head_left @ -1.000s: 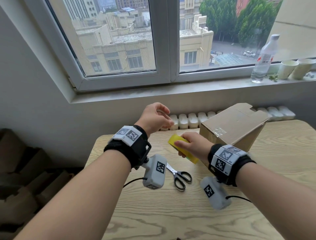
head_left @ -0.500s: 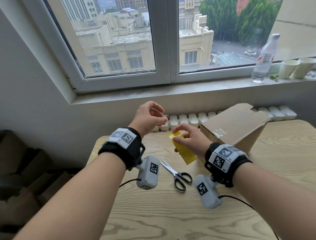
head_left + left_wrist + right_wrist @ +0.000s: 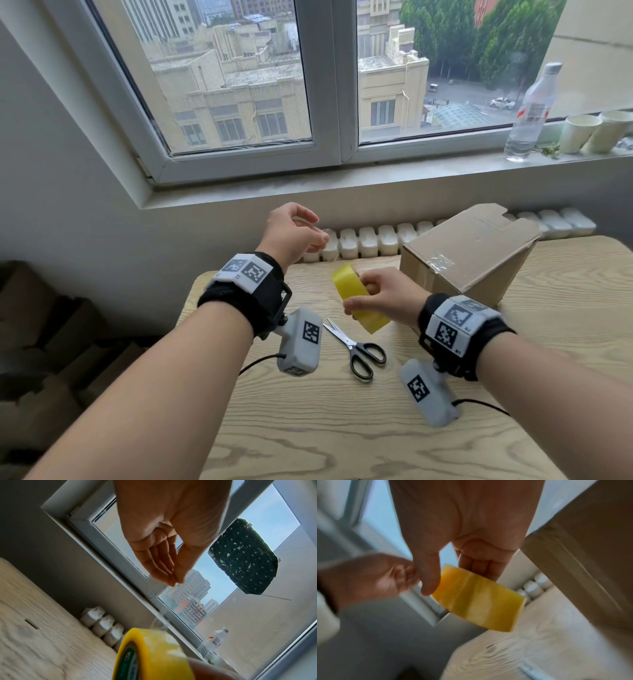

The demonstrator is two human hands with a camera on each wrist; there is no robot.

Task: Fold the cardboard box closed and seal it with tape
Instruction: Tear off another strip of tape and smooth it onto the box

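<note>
One cardboard box (image 3: 469,253), one tape roll (image 3: 356,301), one scissors (image 3: 359,349), one bottle (image 3: 527,116), two cups (image 3: 579,133).

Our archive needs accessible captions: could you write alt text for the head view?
A right hand holds a yellow tape roll above a wooden table while the left hand pinches its clear free end. Scissors lie below, a cardboard box to the right.

Water bottle (image 3: 529,114) and 2 paper cups (image 3: 596,132) on windowsill (image 3: 342,183).
</note>
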